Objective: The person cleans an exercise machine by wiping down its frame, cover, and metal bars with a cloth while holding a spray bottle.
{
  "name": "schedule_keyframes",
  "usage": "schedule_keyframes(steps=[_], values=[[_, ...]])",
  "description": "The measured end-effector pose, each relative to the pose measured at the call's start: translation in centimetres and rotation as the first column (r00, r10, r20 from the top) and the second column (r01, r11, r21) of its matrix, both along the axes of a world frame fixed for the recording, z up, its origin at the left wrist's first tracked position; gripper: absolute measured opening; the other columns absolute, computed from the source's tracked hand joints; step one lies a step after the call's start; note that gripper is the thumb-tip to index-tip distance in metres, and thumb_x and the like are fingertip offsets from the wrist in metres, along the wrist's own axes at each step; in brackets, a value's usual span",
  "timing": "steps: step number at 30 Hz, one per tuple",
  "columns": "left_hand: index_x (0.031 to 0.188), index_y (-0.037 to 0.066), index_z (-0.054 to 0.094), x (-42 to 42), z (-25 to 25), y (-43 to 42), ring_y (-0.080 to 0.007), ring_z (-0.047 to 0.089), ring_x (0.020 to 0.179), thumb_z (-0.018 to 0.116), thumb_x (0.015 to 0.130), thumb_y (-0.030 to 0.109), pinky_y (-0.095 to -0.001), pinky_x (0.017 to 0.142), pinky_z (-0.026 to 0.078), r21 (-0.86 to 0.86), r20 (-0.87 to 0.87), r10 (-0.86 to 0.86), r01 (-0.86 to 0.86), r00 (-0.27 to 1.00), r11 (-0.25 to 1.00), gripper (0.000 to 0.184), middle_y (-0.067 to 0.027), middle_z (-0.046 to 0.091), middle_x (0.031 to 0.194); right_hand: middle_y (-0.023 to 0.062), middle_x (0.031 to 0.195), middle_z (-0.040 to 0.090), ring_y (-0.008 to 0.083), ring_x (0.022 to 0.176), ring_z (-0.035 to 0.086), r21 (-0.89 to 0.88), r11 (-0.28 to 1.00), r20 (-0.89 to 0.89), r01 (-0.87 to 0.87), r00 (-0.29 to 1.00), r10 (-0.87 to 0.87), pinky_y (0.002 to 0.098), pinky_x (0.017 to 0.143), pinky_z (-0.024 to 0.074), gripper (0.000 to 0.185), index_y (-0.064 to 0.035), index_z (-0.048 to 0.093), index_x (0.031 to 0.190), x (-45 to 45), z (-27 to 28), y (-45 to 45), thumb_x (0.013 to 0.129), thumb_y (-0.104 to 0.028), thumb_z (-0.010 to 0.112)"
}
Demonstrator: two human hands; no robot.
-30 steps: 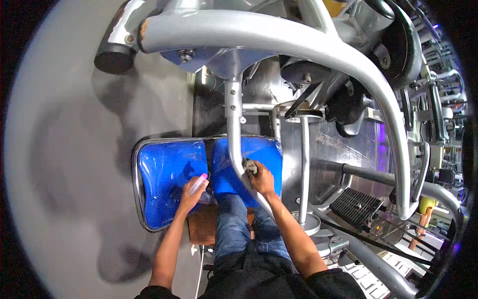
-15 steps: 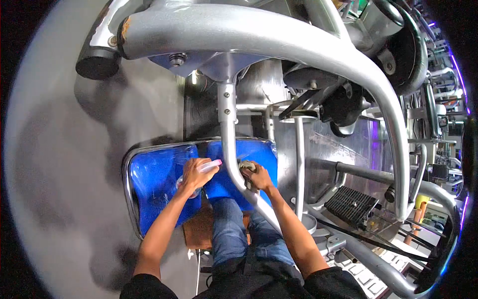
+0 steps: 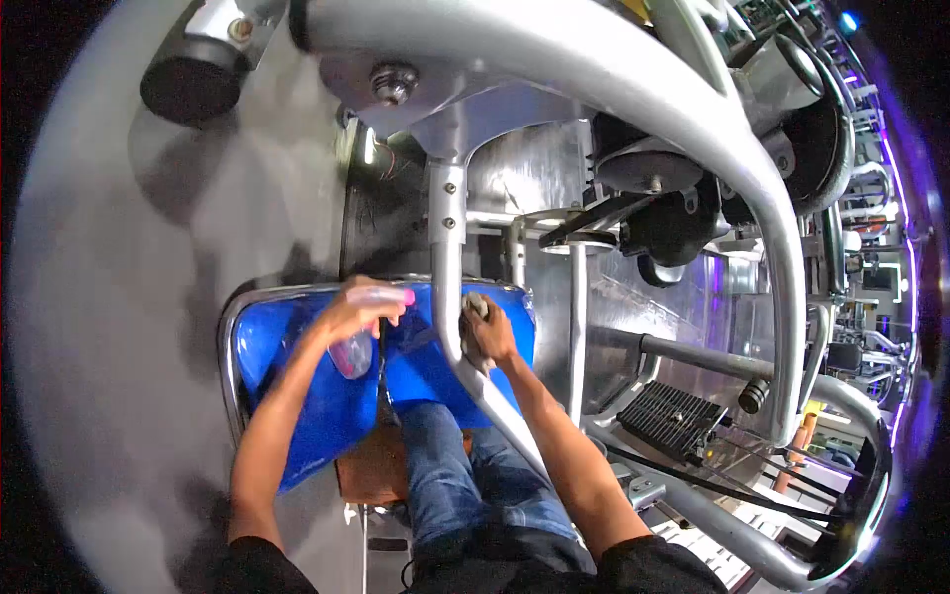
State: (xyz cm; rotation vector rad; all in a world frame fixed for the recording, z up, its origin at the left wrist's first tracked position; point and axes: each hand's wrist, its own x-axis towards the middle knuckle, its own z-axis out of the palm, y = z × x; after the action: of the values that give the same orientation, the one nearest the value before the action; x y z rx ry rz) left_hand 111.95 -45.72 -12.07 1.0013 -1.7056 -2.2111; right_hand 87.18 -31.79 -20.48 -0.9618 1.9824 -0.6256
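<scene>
My left hand is wrapped round the neck of a clear spray bottle with a pink nozzle, its tip facing the silver upright tube. Beneath the bottle lies the left part of a blue plastic-covered pad. Just right of the tube, my right hand grips a greyish cloth, which is against the tube where it bends. The right blue pad is behind the tube and partly hidden by it.
A thick silver frame tube arches overhead and down the right side. Black padded parts hang beneath it. A ribbed black footplate is at the lower right. A brown box-like object stands beside my legs; gym machines fill the far right.
My left hand has risen and moved left with the bottle. My right hand stays at the tube with the cloth. The view has shifted, and the overhead frame looks closer.
</scene>
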Motion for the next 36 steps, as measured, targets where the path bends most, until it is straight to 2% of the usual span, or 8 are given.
schedule_keyframes(steps=[9,11,17,21,27,29,34,36], values=[[0.106,0.001,0.069,0.9,4.1,-3.0,-0.0128,0.064,0.061,0.067,0.090,0.033,-0.0260,0.056,0.051,-0.058,0.113,0.031,-0.025,0.993,0.998,0.035,-0.0050,0.068,0.084,0.0261,0.104,0.065,0.0445,0.099,0.062,-0.095,0.994,-0.022,0.056,0.998,-0.059,0.0469,0.085,0.0489,0.038,-0.0117,0.055,0.124,2.2,3.2,1.1,0.090,-0.025,0.062],[0.104,0.003,0.069,1.3,4.2,-3.4,-0.0137,0.066,0.065,0.067,0.090,0.035,-0.0249,0.055,0.049,-0.032,0.127,-0.014,0.019,0.992,0.999,0.035,-0.0047,0.069,0.087,0.0234,0.111,0.060,0.0418,0.103,0.059,-0.247,0.961,-0.223,-0.123,0.972,0.067,0.0461,0.087,0.0488,0.043,-0.0137,0.056,0.124,2.4,2.9,4.0,0.083,-0.016,0.067],[0.107,0.005,0.069,3.1,3.9,-3.8,-0.0148,0.069,0.070,0.066,0.091,0.040,-0.0245,0.055,0.047,-0.010,0.038,-0.019,0.020,0.999,1.000,0.039,-0.0045,0.070,0.090,0.0139,0.111,0.054,0.0347,0.100,0.057,-0.098,0.839,-0.474,-0.535,0.767,0.433,0.0416,0.087,0.0505,0.058,-0.0173,0.059,0.125,3.2,8.0,3.4,0.070,-0.004,0.071],[0.108,0.006,0.069,3.0,4.1,-3.2,-0.0149,0.069,0.071,0.065,0.091,0.042,-0.0247,0.057,0.048,0.014,0.080,-0.034,0.033,0.996,0.999,0.040,-0.0044,0.070,0.092,0.0117,0.117,0.048,0.0347,0.107,0.053,-0.085,0.827,-0.577,-0.555,0.705,0.413,0.0468,0.086,0.0528,0.043,-0.0195,0.059,0.124,3.3,7.7,-2.4,0.081,-0.017,0.064],[0.113,0.007,0.069,3.0,3.4,-3.3,-0.0138,0.068,0.072,0.064,0.092,0.041,-0.0248,0.061,0.049,0.013,0.057,-0.069,0.069,0.996,0.998,0.041,-0.0048,0.071,0.097,0.0059,0.104,0.059,0.0286,0.100,0.059,0.167,0.593,-0.800,-0.788,0.243,0.548,0.0435,0.071,0.0564,0.019,-0.0131,0.067,0.100,4.7,5.9,-5.1,0.087,-0.025,0.059],[0.116,0.007,0.068,2.9,3.7,-2.9,-0.0136,0.068,0.072,0.065,0.092,0.041,-0.0252,0.062,0.050,0.017,0.051,-0.048,0.047,0.998,0.999,0.041,-0.0048,0.071,0.098,0.0058,0.105,0.062,0.0278,0.097,0.060,0.249,0.525,-0.711,-0.814,0.215,0.670,0.0450,0.072,0.0543,0.017,-0.0116,0.069,0.092,5.8,5.5,-3.1,0.084,-0.024,0.061],[0.122,0.006,0.065,3.0,4.1,-1.7,-0.0130,0.065,0.070,0.068,0.089,0.043,-0.0284,0.066,0.053,-0.016,0.022,-0.062,0.062,0.998,0.998,0.050,-0.0054,0.072,0.097,0.0055,0.093,0.065,0.0269,0.092,0.060,0.600,0.055,-0.514,-0.798,-0.333,0.791,0.0453,0.074,0.0497,0.015,-0.0154,0.071,0.088,7.8,0.8,-0.8,0.078,-0.024,0.064],[0.122,0.005,0.065,3.0,5.0,-1.8,-0.0149,0.067,0.075,0.068,0.090,0.039,-0.0286,0.067,0.054,-0.016,0.063,-0.058,0.059,0.996,0.998,0.047,-0.0071,0.071,0.100,0.0053,0.093,0.066,0.0272,0.094,0.061,0.592,0.130,-0.512,-0.796,-0.247,0.823,0.0459,0.075,0.0494,0.017,-0.0166,0.072,0.090,9.1,1.0,-2.7,0.078,-0.026,0.065]])
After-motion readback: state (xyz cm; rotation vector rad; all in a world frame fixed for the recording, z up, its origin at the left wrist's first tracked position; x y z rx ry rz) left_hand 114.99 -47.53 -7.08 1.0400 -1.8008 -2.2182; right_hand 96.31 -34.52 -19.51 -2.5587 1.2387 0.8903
